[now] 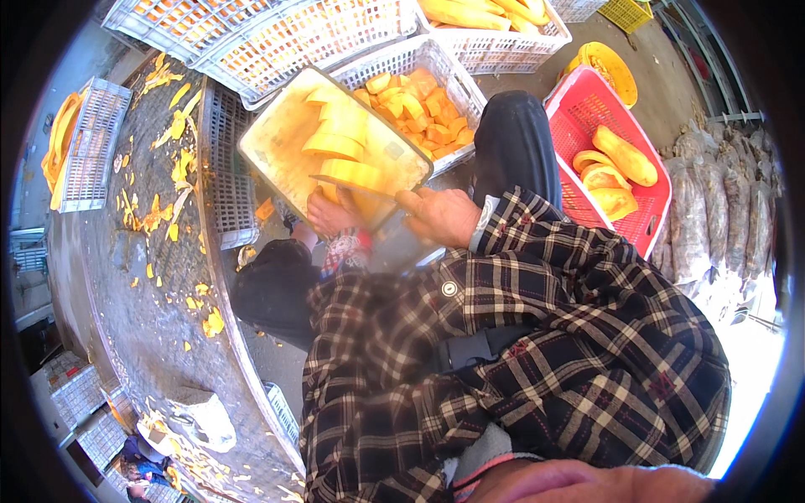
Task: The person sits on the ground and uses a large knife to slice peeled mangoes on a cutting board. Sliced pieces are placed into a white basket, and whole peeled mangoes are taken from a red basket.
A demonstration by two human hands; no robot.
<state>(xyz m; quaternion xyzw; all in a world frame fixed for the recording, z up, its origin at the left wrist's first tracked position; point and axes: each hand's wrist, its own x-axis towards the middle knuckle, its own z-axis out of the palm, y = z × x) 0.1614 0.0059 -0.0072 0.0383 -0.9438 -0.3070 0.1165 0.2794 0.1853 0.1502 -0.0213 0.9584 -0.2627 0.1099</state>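
A pale cutting board (277,144) lies before me, with several thick orange pumpkin pieces (333,146) in a row on it. My left hand (332,212) rests against the nearest pumpkin piece (349,174) at the board's near edge. My right hand (442,215) is closed around a knife, whose handle is mostly hidden in the fist. The knife blade (358,187) reaches left across the near pumpkin piece, close to the fingers of my left hand. Whether the blade has cut into the flesh I cannot tell.
Behind the board stands a white crate (468,94) of pumpkin chunks (418,110). A red basket (654,157) with peeled pumpkin pieces stands right, near a yellow bucket (619,69). White crates (302,38) are at the top. Peel scraps (182,166) litter the surface at left; another person (141,462) is far lower left.
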